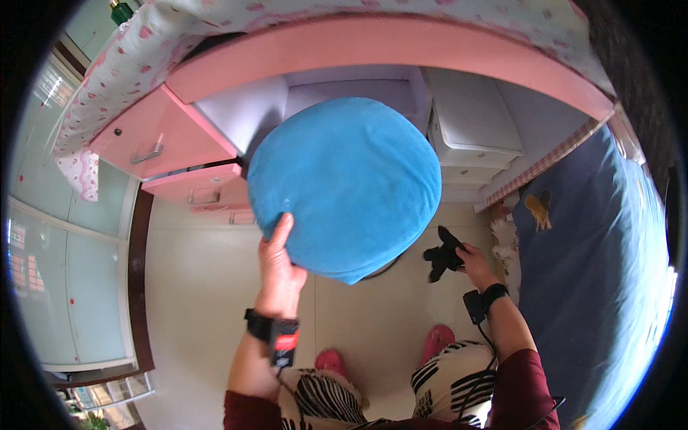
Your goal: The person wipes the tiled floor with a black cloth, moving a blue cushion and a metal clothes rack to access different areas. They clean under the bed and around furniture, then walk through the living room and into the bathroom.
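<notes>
my left hand [281, 278] pinches the blue cushion [347, 179], thumb atop, i judge for support; right hand [476, 266] grips a black bundle [446, 254], perhaps cloth.

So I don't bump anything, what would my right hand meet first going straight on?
Your right hand would probably meet the blue cushion first, though depth is unclear; it might pass underneath.

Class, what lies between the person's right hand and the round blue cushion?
In the head view, the black item held in the right hand comes first, then pale floor before the blue cushion.
</notes>
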Available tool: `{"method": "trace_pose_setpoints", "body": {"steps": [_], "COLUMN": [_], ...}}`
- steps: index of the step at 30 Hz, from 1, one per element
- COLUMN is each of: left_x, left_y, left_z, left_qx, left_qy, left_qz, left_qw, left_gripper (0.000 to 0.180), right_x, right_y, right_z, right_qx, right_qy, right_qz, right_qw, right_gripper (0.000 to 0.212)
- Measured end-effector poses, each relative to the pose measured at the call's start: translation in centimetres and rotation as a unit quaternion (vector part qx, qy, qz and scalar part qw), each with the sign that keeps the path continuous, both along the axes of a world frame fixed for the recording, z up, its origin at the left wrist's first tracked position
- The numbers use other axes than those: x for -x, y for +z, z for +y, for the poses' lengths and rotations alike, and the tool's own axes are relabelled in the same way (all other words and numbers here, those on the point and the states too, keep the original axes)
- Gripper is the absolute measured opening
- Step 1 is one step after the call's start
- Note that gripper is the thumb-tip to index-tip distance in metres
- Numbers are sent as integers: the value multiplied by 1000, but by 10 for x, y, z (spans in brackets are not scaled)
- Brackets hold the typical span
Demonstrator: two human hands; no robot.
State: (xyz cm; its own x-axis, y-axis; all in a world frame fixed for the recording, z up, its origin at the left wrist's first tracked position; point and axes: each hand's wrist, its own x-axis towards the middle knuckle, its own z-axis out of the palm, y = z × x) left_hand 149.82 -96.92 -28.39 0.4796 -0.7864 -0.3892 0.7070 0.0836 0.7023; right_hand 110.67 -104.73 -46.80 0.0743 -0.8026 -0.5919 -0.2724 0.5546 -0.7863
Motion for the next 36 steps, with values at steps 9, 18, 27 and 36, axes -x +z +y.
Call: {"method": "trace_pose_setpoints", "body": {"steps": [9, 18, 27, 36], "left_x": [-12, -52, -129, -166], "left_y": [14, 10, 3, 25], "left_z": [82, 253, 435, 449], "left_qx": [-9, -115, -208, -505], "left_qy": [-39, 152, 306, 252], "left_qz": [-30, -228, -199, -764], "left_qw": [999, 955, 907, 311], "left_gripper": [52, 56, 62, 54], "right_x": [-19, -25, -29, -51], "right_y": [-93, -92, -150, -143], "right_z": [4, 3, 11, 6], "right_qx": [-50, -137, 243, 322], "right_qy": [0, 84, 339, 423], "right_qz": [-33, -144, 270, 268], "right_qw": [998, 976, 868, 803], "right_gripper": [58, 41, 50, 40]}}
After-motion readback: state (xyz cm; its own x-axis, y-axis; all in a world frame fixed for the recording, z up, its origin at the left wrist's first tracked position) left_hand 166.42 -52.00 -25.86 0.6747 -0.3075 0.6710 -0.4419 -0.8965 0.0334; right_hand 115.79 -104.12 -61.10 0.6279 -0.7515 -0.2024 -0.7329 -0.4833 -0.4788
